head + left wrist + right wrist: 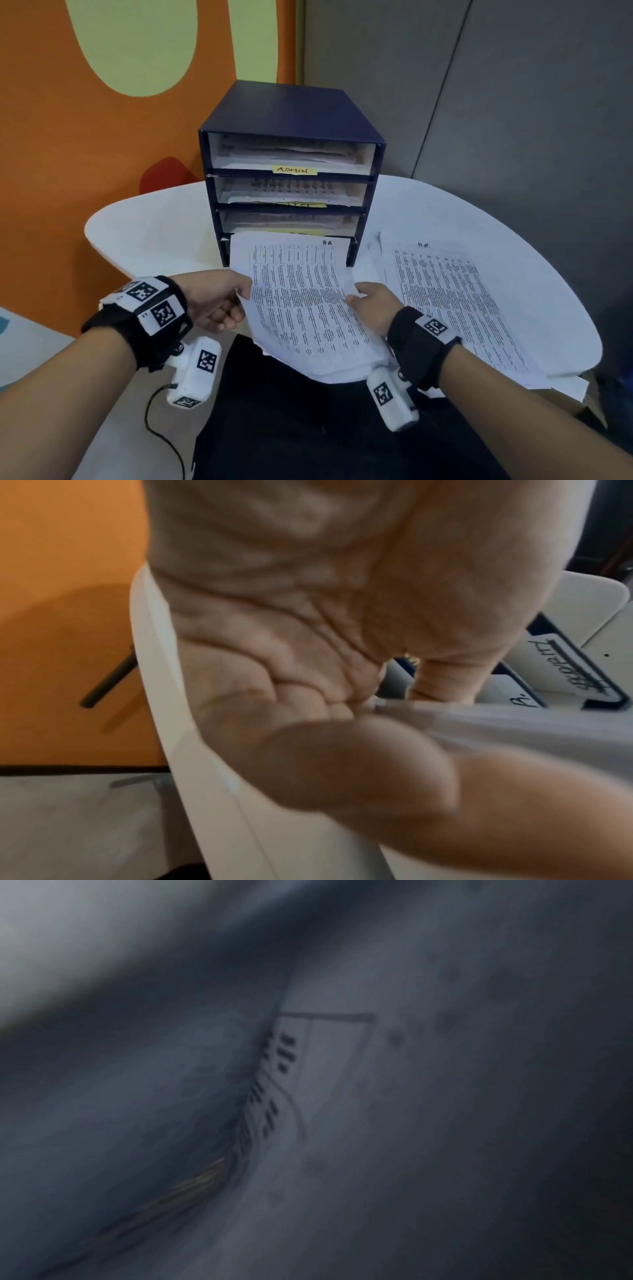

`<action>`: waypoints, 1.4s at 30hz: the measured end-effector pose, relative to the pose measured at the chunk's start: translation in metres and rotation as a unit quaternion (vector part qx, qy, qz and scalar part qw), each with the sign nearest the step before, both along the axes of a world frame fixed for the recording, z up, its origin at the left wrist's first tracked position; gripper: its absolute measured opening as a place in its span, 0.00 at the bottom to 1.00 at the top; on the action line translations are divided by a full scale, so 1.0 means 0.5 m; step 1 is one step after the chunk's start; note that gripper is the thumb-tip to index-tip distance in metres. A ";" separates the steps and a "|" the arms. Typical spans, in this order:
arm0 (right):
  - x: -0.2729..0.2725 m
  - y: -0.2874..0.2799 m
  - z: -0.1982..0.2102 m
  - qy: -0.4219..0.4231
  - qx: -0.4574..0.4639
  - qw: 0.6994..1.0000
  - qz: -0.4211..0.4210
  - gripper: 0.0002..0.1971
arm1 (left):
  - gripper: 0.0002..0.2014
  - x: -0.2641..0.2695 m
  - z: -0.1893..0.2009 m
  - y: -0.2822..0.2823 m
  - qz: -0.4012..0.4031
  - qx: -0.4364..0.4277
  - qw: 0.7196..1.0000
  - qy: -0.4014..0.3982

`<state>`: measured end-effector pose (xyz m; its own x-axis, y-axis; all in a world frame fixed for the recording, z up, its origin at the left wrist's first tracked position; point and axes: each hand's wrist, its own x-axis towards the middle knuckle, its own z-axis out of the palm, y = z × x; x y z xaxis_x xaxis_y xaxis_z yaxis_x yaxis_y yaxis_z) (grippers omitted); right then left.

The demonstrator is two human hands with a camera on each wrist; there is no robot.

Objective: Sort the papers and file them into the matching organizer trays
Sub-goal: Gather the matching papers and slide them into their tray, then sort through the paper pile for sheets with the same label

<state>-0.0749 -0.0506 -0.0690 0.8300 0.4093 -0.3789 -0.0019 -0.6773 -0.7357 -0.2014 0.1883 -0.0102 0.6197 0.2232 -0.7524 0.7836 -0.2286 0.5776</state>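
A printed sheet marked "HR" (301, 294) tops a small bundle held in front of the dark blue organizer (291, 116). Its far edge lies at the mouth of the lowest tray. My left hand (222, 301) pinches the sheet's left edge; the left wrist view shows the paper edge (514, 723) between thumb and fingers. My right hand (370, 301) grips the right edge. A second pile of printed papers (452, 301), its top sheet also marked "HR", lies on the white table (154, 226) to the right. The right wrist view is dark, with blurred printed paper (308, 1083) close to the lens.
The organizer's upper trays hold papers; the top one bears a yellow "ADMIN" label (294, 170). An orange and green wall (85, 137) stands behind on the left, a grey partition (513, 102) on the right. A black cable (161, 435) hangs below my left wrist.
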 end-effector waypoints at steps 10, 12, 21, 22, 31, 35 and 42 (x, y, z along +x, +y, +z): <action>-0.024 0.058 -0.012 0.011 -0.018 0.997 0.076 0.17 | 0.28 -0.014 -0.009 -0.001 -0.056 0.025 0.997 0.051; -0.024 0.056 -0.016 0.011 0.002 0.998 0.061 0.18 | 0.30 -0.013 -0.003 -0.008 -0.068 0.014 0.997 0.045; 0.004 0.015 0.000 -0.018 0.089 0.995 -0.052 0.16 | 0.16 -0.006 -0.008 -0.003 -0.041 -0.014 0.998 -0.046; 0.009 0.015 0.002 -0.015 0.093 0.993 -0.065 0.20 | 0.15 -0.007 -0.010 0.001 -0.040 -0.020 0.998 -0.054; 0.044 0.050 0.031 0.009 0.165 0.972 -0.169 0.22 | 0.10 -0.001 -0.021 0.000 -0.040 -0.048 0.996 -0.065; 0.038 0.052 0.034 0.106 0.153 0.971 -0.152 0.19 | 0.13 0.016 -0.038 0.025 0.091 -0.058 0.986 -0.129; 0.040 0.093 0.033 0.160 0.255 0.929 -0.216 0.23 | 0.19 0.060 -0.063 0.037 0.283 -0.074 0.933 -0.208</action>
<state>-0.0547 -0.0041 -0.0527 0.8365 0.2581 -0.4833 -0.4668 -0.1264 -0.8753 -0.1715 0.2069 -0.0419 0.6794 0.5165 -0.5212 0.4550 0.2607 0.8515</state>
